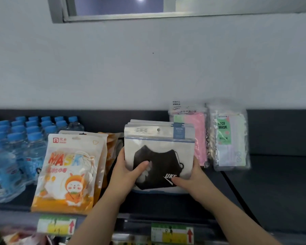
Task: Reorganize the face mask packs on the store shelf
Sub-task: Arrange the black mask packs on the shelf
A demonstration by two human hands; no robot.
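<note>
A stack of black face mask packs point(159, 152) in white pouches stands upright in the middle of the dark shelf point(272, 191). My left hand point(129, 172) grips its left edge, thumb across the front. My right hand point(191, 177) grips the lower right corner. To the left lean orange cartoon mask packs point(69, 172). Behind on the right stand pink mask packs point(193, 131) and clear "FACE MASK" packs point(230, 138).
Several blue-capped water bottles point(16, 144) crowd the shelf's left end. Price tags point(171, 234) with red arrows hang on the shelf's front rail. The right part of the shelf is bare dark surface. A grey wall rises behind.
</note>
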